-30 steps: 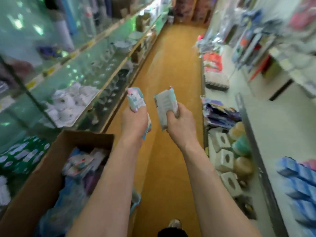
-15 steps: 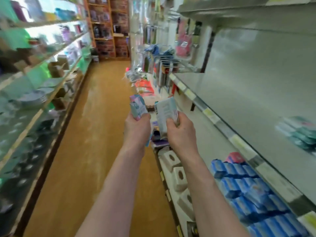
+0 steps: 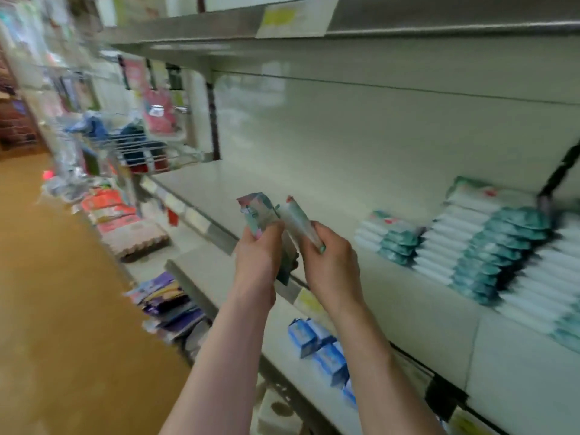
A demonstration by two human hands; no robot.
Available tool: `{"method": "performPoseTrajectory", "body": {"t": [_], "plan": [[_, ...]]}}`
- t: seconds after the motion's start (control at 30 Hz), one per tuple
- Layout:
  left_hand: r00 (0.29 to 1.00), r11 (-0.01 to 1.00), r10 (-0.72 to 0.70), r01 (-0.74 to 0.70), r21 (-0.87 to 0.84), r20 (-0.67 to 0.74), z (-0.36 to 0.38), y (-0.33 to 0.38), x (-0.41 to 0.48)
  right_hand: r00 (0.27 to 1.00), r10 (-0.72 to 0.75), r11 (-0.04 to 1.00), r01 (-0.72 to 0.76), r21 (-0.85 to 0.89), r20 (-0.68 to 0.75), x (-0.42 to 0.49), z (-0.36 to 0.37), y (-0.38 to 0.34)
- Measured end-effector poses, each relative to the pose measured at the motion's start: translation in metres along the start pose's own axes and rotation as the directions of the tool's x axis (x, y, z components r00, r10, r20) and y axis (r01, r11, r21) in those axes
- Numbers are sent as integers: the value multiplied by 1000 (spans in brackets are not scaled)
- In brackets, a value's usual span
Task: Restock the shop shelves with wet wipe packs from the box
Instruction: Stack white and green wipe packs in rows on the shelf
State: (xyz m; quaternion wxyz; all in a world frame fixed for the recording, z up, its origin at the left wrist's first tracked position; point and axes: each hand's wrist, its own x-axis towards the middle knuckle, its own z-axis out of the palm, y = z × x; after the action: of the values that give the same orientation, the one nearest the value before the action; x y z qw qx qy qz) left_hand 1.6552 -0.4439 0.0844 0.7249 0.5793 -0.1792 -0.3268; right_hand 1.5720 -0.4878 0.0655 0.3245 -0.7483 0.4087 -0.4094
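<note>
My left hand (image 3: 259,257) grips a wet wipe pack (image 3: 258,215) with a pink and teal print, held upright. My right hand (image 3: 331,265) grips a second, whiter wet wipe pack (image 3: 296,219) tilted toward the first; the two packs nearly touch. Both hands hover just in front of the grey middle shelf (image 3: 251,189). On that shelf to the right stand stacks of white and teal wet wipe packs (image 3: 489,246), with a lower stack (image 3: 392,238) nearest my hands. The box is out of view.
Blue packs (image 3: 317,340) lie on the lower shelf under my arms. Purple packets (image 3: 166,299) and pink and red goods (image 3: 116,215) fill lower shelves to the left. A wire rack (image 3: 147,152) juts out at the shelf's left end. The brown aisle floor (image 3: 56,309) runs leftward.
My view has swung right from the aisle and box to face the shelf. Both hands, each still holding its pack, came closer together and nearer the stacked packs.
</note>
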Motion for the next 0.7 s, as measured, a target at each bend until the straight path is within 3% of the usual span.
{"method": "performPoseTrajectory", "body": {"t": [0.23,0.43,0.5,0.6,0.7], "plan": [[938,997,-61,43,59,342,36,-8,51,990,86,993,-94,-75,-108,30,-4,7],[891,989,-138,98,113,432,39,-13,85,975,213,977,-211,34,-56,37,-3,1],[879,983,-185,157,99,439,42,-16,93,961,252,968,-252,19,-114,44,-14,2],[778,952,-293,288,99,555,50,-16,95,903,348,931,-365,-23,-251,66,-35,8],[673,923,-358,358,138,648,60,-14,95,873,448,893,-425,150,-193,84,-54,14]]}}
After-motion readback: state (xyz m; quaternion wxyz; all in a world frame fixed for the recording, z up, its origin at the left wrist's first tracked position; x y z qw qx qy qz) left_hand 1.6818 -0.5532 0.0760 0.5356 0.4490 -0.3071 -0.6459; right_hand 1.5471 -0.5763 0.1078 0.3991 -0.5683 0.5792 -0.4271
